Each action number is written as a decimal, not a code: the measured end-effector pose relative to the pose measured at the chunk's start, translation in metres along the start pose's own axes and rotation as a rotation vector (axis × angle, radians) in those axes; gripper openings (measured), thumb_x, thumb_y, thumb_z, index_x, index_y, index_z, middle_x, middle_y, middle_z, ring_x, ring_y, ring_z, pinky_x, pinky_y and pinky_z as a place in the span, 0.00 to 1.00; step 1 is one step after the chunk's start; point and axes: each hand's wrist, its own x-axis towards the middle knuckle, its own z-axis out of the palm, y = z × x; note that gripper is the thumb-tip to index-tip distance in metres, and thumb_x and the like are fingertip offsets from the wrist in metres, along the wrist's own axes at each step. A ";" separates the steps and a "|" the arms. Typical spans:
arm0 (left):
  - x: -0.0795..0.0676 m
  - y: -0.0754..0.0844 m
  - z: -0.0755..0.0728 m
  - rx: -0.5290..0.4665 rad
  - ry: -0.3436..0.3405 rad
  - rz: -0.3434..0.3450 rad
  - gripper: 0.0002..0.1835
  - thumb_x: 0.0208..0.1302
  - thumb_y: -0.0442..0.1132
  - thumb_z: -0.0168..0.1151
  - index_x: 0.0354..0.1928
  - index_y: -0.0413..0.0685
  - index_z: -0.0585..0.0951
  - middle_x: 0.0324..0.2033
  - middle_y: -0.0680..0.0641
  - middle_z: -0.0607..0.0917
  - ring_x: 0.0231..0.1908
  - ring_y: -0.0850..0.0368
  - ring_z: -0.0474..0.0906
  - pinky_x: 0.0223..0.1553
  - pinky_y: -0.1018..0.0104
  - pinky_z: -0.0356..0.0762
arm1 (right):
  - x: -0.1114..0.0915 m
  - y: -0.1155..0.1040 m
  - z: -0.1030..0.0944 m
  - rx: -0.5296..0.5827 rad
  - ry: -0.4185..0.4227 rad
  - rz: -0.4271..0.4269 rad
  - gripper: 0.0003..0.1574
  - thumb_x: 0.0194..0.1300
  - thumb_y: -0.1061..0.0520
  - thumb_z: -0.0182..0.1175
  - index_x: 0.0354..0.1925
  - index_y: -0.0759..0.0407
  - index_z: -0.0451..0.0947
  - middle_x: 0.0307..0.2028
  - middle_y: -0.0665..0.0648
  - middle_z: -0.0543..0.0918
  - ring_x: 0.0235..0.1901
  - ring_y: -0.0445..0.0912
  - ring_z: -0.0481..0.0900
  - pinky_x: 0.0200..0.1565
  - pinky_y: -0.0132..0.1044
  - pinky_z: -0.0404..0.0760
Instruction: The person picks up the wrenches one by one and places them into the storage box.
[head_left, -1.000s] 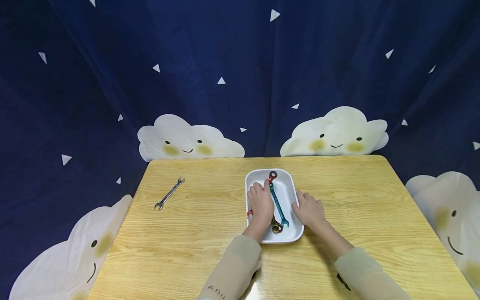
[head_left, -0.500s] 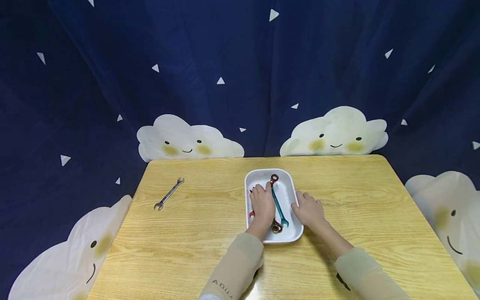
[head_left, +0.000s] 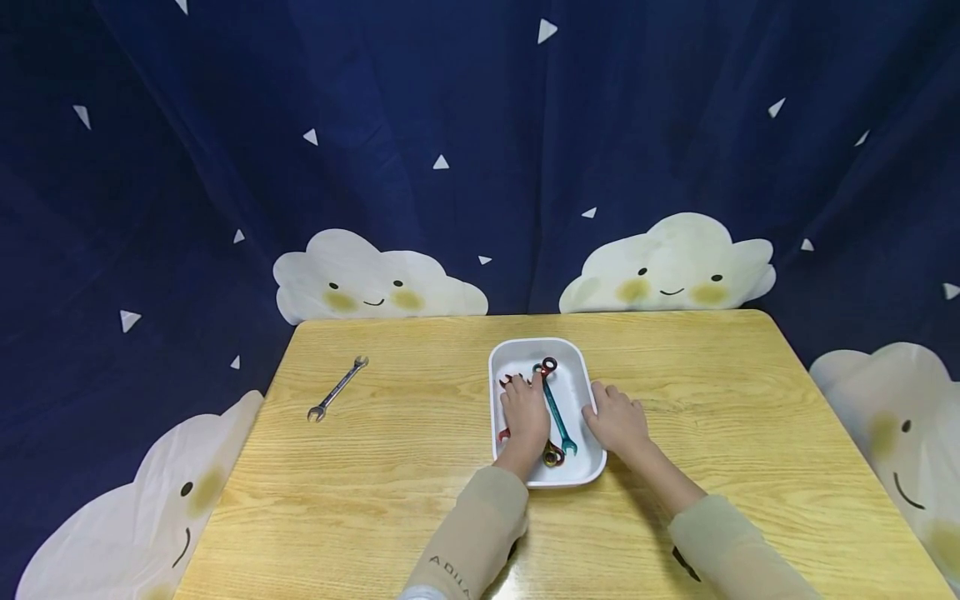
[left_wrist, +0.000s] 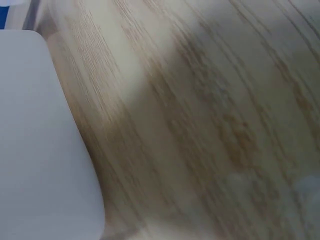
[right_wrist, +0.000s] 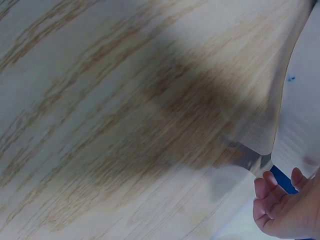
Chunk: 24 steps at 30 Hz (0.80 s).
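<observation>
A white tray [head_left: 495, 408] holds several wrenches in the head view. My left hand [head_left: 525, 417] reaches into it and grips a dark red wrench [head_left: 549, 364], whose ring end shows beside the thumb and open end left of the fingers. Its middle is hidden under the fingers. A teal wrench [head_left: 556, 417] lies along the right side of the tray, and a gold ring end [head_left: 552, 456] shows near the front. Another red end pokes out left of the palm. My right hand [head_left: 618, 421] rests at the tray's right wall, thumb against it, fingers relaxed.
A silver double-ended wrench [head_left: 337, 389] lies on the wooden table [head_left: 375, 500], to the left of the tray. Behind the table's back edge hangs a dark blue curtain [head_left: 510, 167] with white clouds. Both wrist views mostly show tabletop and the tray's outer wall [left_wrist: 45, 140].
The dark red wrench's ring end has shifted toward the near side of the tray, and its open end has come into view left of my left fingers. My right hand has stayed put.
</observation>
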 end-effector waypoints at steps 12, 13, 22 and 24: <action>-0.003 0.001 0.005 0.019 -0.074 -0.011 0.18 0.60 0.37 0.47 0.51 0.54 0.76 0.37 0.43 0.74 0.37 0.50 0.70 0.36 0.60 0.65 | 0.000 0.000 0.002 0.006 -0.005 0.006 0.26 0.63 0.49 0.44 0.53 0.64 0.65 0.42 0.67 0.73 0.38 0.62 0.74 0.40 0.57 0.68; -0.004 0.001 0.005 0.020 -0.082 -0.015 0.18 0.59 0.37 0.47 0.52 0.54 0.76 0.37 0.43 0.74 0.37 0.50 0.70 0.36 0.60 0.65 | 0.000 0.000 0.002 0.007 -0.005 0.006 0.26 0.62 0.49 0.44 0.53 0.65 0.65 0.41 0.67 0.73 0.37 0.61 0.74 0.40 0.57 0.68; -0.005 0.000 0.008 0.028 -0.107 -0.027 0.19 0.60 0.37 0.48 0.54 0.55 0.75 0.40 0.42 0.74 0.39 0.49 0.70 0.38 0.59 0.65 | 0.000 0.000 0.002 0.010 -0.010 0.010 0.26 0.62 0.49 0.44 0.53 0.64 0.64 0.42 0.67 0.73 0.38 0.61 0.73 0.40 0.57 0.68; -0.005 0.000 0.009 0.030 -0.106 -0.028 0.19 0.60 0.37 0.48 0.53 0.56 0.76 0.40 0.42 0.75 0.39 0.50 0.71 0.37 0.59 0.65 | 0.000 0.000 0.001 0.011 -0.009 0.010 0.26 0.62 0.49 0.44 0.53 0.64 0.64 0.42 0.67 0.73 0.38 0.61 0.73 0.41 0.57 0.68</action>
